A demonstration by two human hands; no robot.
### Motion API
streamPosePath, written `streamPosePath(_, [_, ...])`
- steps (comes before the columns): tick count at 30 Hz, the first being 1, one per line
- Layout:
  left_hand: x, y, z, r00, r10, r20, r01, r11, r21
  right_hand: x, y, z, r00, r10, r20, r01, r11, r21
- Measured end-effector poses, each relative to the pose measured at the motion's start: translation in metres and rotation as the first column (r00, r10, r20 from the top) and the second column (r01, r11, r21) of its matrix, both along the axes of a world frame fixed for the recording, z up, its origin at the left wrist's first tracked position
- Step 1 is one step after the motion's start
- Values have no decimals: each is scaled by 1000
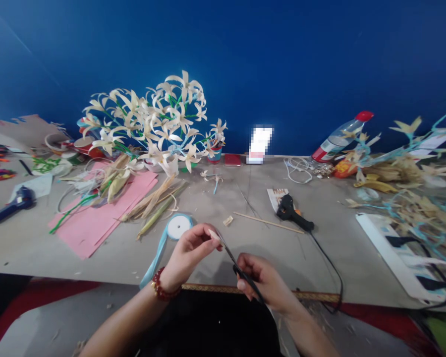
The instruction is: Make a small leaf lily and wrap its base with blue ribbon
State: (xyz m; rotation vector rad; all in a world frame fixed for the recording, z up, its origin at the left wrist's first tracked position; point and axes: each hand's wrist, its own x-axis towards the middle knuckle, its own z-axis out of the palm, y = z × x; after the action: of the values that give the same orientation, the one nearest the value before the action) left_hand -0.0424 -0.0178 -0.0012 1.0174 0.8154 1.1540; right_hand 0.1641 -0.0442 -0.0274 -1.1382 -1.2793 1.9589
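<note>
Near the table's front edge, my left hand (pixel 194 248) pinches a small pale piece of husk (pixel 214 235) between thumb and fingertips. My right hand (pixel 259 277) is closed round the black handles of a pair of scissors (pixel 235 264). The blades point up and left and meet the husk piece at my left fingertips; whether they are cutting into it I cannot tell. Just beyond my left hand lies a roll of light blue ribbon (pixel 179 226), its loose end trailing toward the table edge. A small husk scrap (pixel 228 220) and a thin stick (pixel 269 222) lie beyond the scissors.
A black glue gun (pixel 293 213) rests at right, its cord running over the front edge. Beyond it are a white power strip (pixel 388 258) and a tilted bottle (pixel 338 139). Pink paper (pixel 85 235), dried husks (pixel 156 203) and a large bunch of husk flowers (pixel 159 114) occupy the left.
</note>
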Motion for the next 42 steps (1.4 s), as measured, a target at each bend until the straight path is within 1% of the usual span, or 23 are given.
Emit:
streamPosePath(14, [-4,3,1,998,-33,-51,32,999,-25,3,0,-3,998,-21,58,23,1000,-21])
streamPosePath(20, [-6,5,5,996,-73,-44,72,997,-17,4,1,-3,994,-17,107,17,1000,3])
streamPosePath(26, [-10,8,6,989,-120,-88,119,993,-20,3,2,-2,997,8,74,-6,1000,-28])
streamPosePath(33, [-13,9,9,965,-184,-189,184,983,-19,4,6,0,998,34,46,-32,999,-31])
streamPosePath(38, [-14,12,10,957,-196,-214,198,980,-11,3,8,-1,997,33,65,-34,999,1])
streamPosePath(42, [-15,13,11,953,-206,-223,209,978,-11,4,7,-2,997,37,65,-37,999,-6])
